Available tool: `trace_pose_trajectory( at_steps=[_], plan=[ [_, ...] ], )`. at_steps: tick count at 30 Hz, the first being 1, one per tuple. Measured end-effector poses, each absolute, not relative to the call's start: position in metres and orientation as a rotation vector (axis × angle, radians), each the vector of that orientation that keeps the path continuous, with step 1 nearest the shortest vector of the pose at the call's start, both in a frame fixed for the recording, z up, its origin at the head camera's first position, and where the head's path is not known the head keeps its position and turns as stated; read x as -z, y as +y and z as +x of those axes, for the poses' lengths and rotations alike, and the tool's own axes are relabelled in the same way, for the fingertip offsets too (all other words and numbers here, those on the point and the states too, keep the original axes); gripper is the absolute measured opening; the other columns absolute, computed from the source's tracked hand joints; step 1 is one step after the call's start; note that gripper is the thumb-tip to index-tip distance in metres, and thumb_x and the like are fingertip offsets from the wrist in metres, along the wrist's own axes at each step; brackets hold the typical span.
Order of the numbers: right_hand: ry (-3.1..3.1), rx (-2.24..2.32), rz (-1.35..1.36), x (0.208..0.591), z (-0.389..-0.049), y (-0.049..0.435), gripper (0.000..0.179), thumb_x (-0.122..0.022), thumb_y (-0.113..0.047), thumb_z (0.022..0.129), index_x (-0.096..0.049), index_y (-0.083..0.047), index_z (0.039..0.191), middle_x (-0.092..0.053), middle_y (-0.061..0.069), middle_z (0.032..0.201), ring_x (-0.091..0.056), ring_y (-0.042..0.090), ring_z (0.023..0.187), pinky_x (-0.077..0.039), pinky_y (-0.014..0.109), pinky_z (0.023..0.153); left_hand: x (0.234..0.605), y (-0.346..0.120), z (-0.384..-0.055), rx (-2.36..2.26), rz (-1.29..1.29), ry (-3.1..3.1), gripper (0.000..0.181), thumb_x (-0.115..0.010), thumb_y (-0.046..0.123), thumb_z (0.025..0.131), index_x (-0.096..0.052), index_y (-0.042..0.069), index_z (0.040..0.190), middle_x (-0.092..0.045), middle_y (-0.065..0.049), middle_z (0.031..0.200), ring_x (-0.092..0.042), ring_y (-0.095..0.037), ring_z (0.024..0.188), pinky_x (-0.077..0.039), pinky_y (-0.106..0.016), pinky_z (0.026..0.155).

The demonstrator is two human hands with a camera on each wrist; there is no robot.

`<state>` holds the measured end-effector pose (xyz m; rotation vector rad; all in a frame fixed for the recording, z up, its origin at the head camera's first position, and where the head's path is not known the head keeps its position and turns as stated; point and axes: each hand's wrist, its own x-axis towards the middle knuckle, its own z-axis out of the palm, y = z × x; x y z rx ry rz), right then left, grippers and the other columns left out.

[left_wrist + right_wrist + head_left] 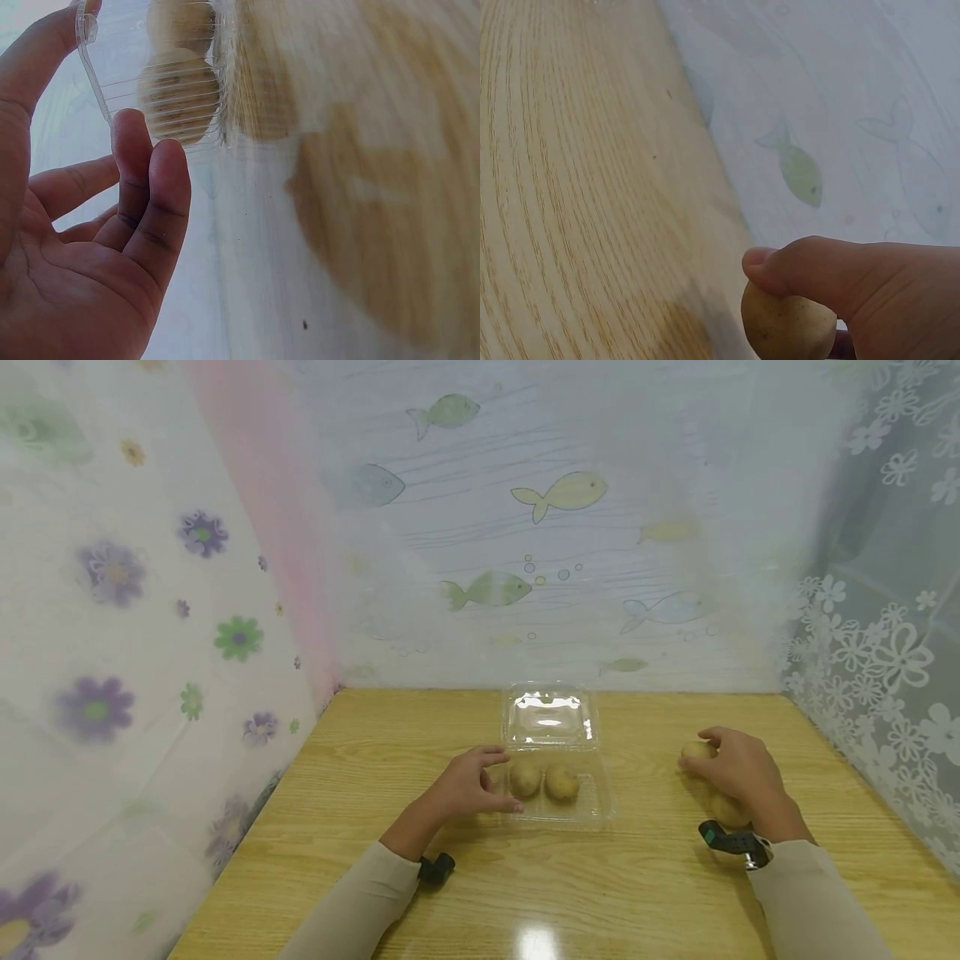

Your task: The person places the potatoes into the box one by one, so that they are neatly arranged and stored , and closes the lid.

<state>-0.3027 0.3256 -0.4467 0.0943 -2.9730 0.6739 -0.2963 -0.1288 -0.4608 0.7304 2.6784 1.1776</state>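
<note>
2 potatoes [562, 785] sit just beside each other in a clear plastic box [591, 797] on the wooden tabletop [615, 877], with the box's lid [549, 714] tipped back on the far side. From the head camera I see my right hand [738, 768] well to the right of the box, grasping a third potato [699, 750] between thumb and fingers; the right wrist view shows the thumb laid along its side. Another potato [729, 812] lies near that wrist, partly hidden by the hand.

My left hand [471, 781] is relaxed at the left edge of the box, thumb and fingers spread around that side and touching the rim, with no firm clench that I can make out.

I judge the potato to be firm, fairly dense for its size and hard to crush, though its smooth, rounded skin could roll from a careless pinch. I would hold it across its widest part, fingertips opposite the thumb. The box looks light, thin and flexible, so it could skid or buckle under a push; I would steady it by the rim with light pressure only.
</note>
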Motion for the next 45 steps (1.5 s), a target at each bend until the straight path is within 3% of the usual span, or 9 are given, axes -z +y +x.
trace_pose_trajectory(
  at_steps=[10,36,45],
  plan=[
    [-2.973,-0.666,0.086,0.444,-0.302,0.323,0.08,-0.071,-0.053,0.093,-0.053,0.003,0.146,-0.061,0.035,0.133,-0.06,0.053,0.114,-0.052,0.062,0.084,0.458,-0.129,-0.294,-1.218,0.729,2.647,0.092,-0.093,0.046,0.076,-0.054,0.011,0.151,-0.045,-0.002,0.16,-0.065,-0.01,0.072,-0.056,-0.027,0.065],
    [-2.965,-0.667,0.112,0.441,-0.302,0.317,0.08,-0.071,-0.054,0.093,-0.052,0.002,0.148,-0.06,0.035,0.135,-0.058,0.054,0.117,-0.051,0.066,0.089,0.459,-0.128,-0.295,-1.2,0.717,2.666,0.092,-0.093,0.047,0.074,-0.055,0.014,0.151,-0.046,0.002,0.158,-0.063,-0.009,0.068,-0.056,-0.028,0.065],
    [-2.939,-0.657,0.129,0.434,-0.301,0.312,0.086,-0.071,-0.062,0.091,-0.054,0.002,0.146,-0.062,0.033,0.133,-0.061,0.051,0.115,-0.051,0.064,0.087,0.46,-0.128,-0.295,-1.194,0.719,2.672,0.092,-0.093,0.049,0.074,-0.055,0.015,0.151,-0.046,0.001,0.159,-0.065,-0.01,0.071,-0.057,-0.028,0.067]
  ],
)
